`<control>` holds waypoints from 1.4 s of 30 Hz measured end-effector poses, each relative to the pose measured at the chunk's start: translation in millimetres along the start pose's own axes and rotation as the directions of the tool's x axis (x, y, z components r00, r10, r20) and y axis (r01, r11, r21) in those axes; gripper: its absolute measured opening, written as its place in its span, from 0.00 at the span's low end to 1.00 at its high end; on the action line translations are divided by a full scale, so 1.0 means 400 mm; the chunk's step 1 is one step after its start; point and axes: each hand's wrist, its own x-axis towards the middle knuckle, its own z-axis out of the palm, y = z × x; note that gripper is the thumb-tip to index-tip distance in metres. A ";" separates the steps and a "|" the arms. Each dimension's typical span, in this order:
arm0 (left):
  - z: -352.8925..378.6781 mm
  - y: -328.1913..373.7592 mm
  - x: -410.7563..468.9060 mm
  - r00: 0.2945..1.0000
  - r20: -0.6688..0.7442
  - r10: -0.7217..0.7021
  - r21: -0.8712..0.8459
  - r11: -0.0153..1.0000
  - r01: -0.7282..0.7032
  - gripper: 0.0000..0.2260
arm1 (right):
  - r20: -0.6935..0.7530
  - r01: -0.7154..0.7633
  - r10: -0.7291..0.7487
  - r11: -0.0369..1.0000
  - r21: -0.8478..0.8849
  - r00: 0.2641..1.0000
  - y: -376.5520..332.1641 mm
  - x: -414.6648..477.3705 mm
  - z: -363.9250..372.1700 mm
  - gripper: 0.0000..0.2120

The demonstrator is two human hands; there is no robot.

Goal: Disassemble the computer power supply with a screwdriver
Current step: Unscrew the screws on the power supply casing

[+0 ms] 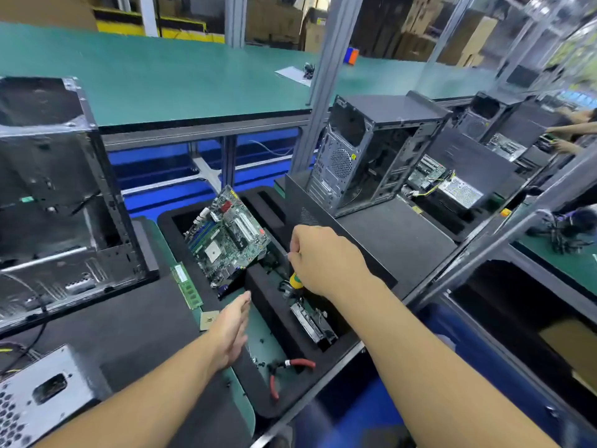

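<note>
The power supply sat nearest, well to the left of the left hand, whose fingers were straight and held nothing. Red-handled pliers lay near, right of its palm. Beyond those fingertips a motherboard leaned tilted in a foam tray. The right hand had its fingers curled round the yellow-green handle of the screwdriver, with an open computer case farther beyond

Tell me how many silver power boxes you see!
2. The near power supply sits at bottom left; the far power supply lies right of the upright computer case. Others may be hidden.
</note>
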 end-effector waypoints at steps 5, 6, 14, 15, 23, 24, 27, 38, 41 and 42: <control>-0.051 0.017 -0.032 0.863 -0.018 0.505 0.625 0.680 -0.384 0.11 | -0.003 0.064 -0.064 0.998 0.017 0.998 -0.031 0.036 -0.002 0.07; -0.073 0.030 -0.052 0.817 0.108 0.566 0.810 0.427 -0.403 0.10 | 0.000 0.086 -0.086 0.996 0.032 0.996 -0.050 0.042 -0.004 0.07; -0.345 0.128 -0.237 0.823 0.341 0.453 0.922 -0.333 -0.199 0.19 | -0.049 0.331 -0.328 0.924 0.189 0.943 -0.273 0.031 -0.012 0.08; -0.389 0.121 -0.259 0.846 0.289 0.447 0.936 -0.318 -0.152 0.22 | -0.049 0.361 -0.359 0.909 0.208 0.932 -0.306 0.023 -0.010 0.08; -0.645 -0.001 -0.433 0.916 0.019 0.400 0.981 -0.184 0.060 0.57 | -0.073 0.560 -0.565 0.779 0.283 0.822 -0.575 -0.069 0.008 0.09; -0.662 -0.017 -0.445 0.897 0.018 0.441 0.980 -0.187 0.073 0.57 | -0.071 0.570 -0.578 0.765 0.300 0.813 -0.604 -0.081 0.011 0.10; -0.686 -0.046 -0.460 0.819 0.006 0.574 0.977 -0.177 0.117 0.52 | -0.044 0.567 -0.589 0.752 0.336 0.807 -0.675 -0.111 0.027 0.10; -0.661 -0.103 -0.446 0.563 -0.167 0.810 0.984 0.103 0.143 0.36 | 0.009 0.564 -0.592 0.772 0.291 0.806 -0.730 -0.146 0.076 0.09; -0.669 -0.123 -0.444 0.402 -0.047 0.915 0.997 0.071 -0.044 0.19 | 0.015 0.557 -0.591 0.768 0.316 0.806 -0.723 -0.151 0.091 0.07; -0.673 -0.128 -0.443 0.365 -0.033 0.931 0.992 0.075 -0.101 0.15 | 0.018 0.554 -0.589 0.769 0.318 0.808 -0.721 -0.151 0.095 0.07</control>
